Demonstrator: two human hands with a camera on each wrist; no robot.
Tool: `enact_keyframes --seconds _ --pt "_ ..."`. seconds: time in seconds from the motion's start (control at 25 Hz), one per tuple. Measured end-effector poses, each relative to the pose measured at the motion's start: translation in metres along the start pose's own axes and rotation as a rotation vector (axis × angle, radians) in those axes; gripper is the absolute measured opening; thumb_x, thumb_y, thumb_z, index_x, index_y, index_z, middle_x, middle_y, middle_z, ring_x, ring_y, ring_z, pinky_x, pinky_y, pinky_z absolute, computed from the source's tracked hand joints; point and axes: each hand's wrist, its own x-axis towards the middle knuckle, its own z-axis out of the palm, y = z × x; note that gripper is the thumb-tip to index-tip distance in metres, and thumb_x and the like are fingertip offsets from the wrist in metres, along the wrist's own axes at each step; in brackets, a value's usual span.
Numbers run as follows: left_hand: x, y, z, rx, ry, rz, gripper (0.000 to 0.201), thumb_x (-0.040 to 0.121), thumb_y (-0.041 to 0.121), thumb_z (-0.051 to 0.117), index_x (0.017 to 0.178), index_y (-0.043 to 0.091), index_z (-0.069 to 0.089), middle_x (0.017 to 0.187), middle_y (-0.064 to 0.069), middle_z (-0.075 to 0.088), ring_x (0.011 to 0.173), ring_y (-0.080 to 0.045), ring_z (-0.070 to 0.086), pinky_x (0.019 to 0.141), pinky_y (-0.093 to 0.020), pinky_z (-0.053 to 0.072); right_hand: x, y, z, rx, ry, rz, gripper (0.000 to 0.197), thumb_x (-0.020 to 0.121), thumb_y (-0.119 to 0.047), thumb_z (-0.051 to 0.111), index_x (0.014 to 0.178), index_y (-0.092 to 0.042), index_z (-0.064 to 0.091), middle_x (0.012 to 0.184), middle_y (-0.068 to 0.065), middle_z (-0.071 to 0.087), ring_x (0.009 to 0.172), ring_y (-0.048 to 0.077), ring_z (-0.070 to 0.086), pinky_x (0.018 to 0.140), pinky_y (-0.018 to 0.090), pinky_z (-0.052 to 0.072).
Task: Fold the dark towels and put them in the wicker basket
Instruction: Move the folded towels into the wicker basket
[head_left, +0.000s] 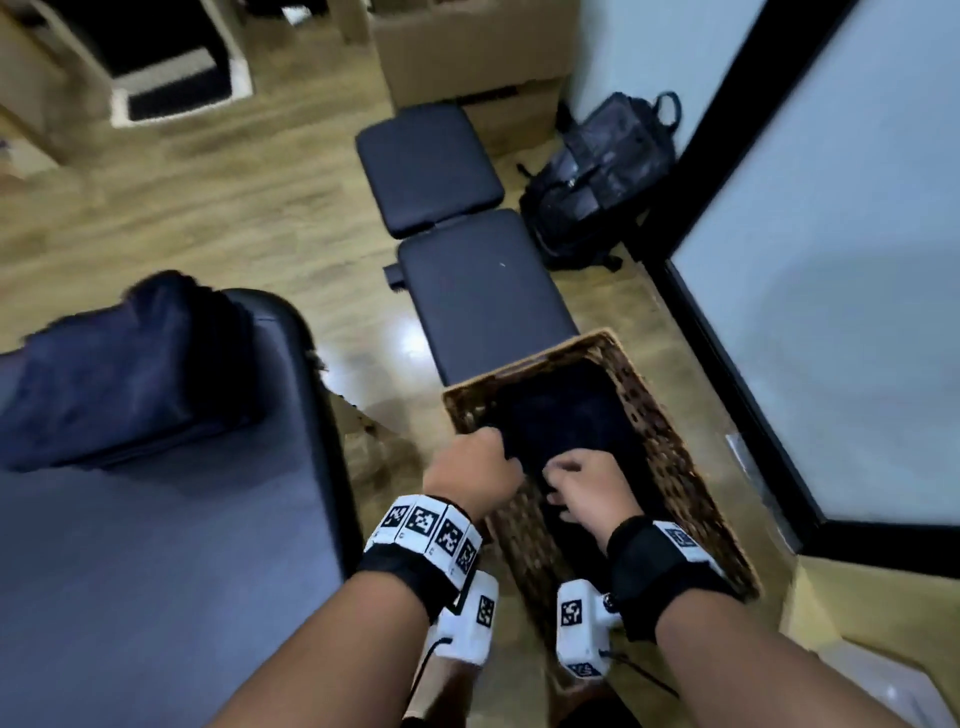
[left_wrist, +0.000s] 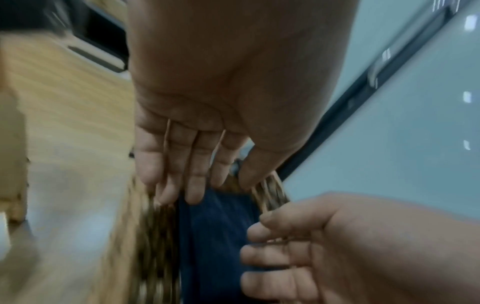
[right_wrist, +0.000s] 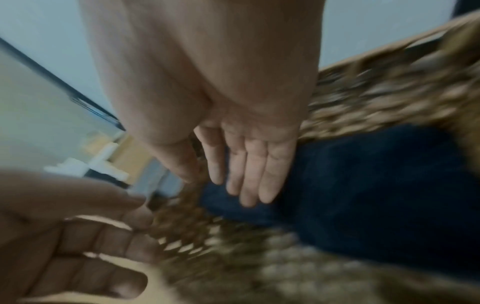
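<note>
1. No words, brand names or numbers are showing legibly in any view.
2. Black-and-white square coded markers (head_left: 427, 526) are sitting on the white blocks of the wrist bands; they are carrying patterns only, no letters.
3. Both wrist views are blurring too much to show any print.

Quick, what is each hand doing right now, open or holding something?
Left hand: open, fingers straight over the basket, holding nothing.
Right hand: open, fingers straight above the towel, holding nothing.
</note>
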Motion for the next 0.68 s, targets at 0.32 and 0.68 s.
enact_keyframes --seconds 0.32,0.68 --pt "-0.101 -0.175 -0.17 -0.169 0.513 -0.26 0.023 0.083 0.04 0.055 0.084 0.018 0.062 0.091 -0.009 0.069 0.09 -0.035 0.064 0.073 -0.036 0.052 -0.04 -0.18 0.16 -0.063 -0.173 -0.411 0.012 0.082 -0.021 0.067 0.071 -0.022 0.071 0.069 -0.003 0.072 0.069 0.021 0.072 0.072 0.041 0.058" --pt "-0.107 -0.32 -0.229 -0.288 0.671 -0.442 0.033 0.083 0.037 0.06 0.104 0.012 0.058 0.11 -0.016 0.06 0.109 -0.039 0.056 0.089 -0.041 0.048 -0.051 -0.27 0.264 -0.209 -0.063 -0.577 0.038 0.078 -0.055 0.062 0.094 -0.021 0.067 0.093 -0.006 0.074 0.09 0.026 0.071 0.085 0.043 0.059"
